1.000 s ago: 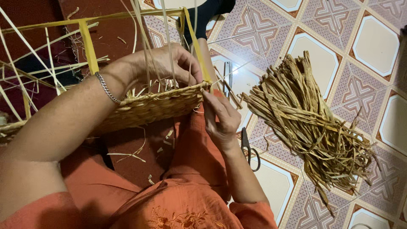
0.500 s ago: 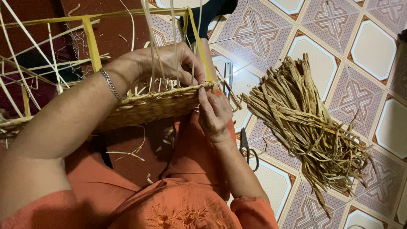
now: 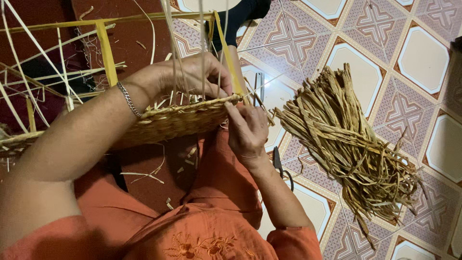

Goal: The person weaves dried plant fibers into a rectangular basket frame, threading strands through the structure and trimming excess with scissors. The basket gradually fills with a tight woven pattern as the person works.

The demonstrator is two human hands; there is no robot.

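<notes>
A half-woven straw basket (image 3: 159, 123) rests on my lap, its yellow frame bars (image 3: 107, 50) and thin upright stakes rising from the woven band. My left hand (image 3: 185, 77), a silver bracelet on its wrist, reaches over the rim and holds the upright stakes near the corner. My right hand (image 3: 248, 130) presses against the outer corner of the woven wall, its fingers pinching a straw strand at the rim.
A large bundle of dried straw strips (image 3: 351, 149) lies on the patterned tile floor to the right. Black-handled scissors (image 3: 281, 168) lie beside my right forearm. Straw scraps litter my orange clothing. A dark foot (image 3: 240, 14) shows at the top.
My right hand has shifted slightly up and left along the basket corner. My left hand keeps its hold on the stakes.
</notes>
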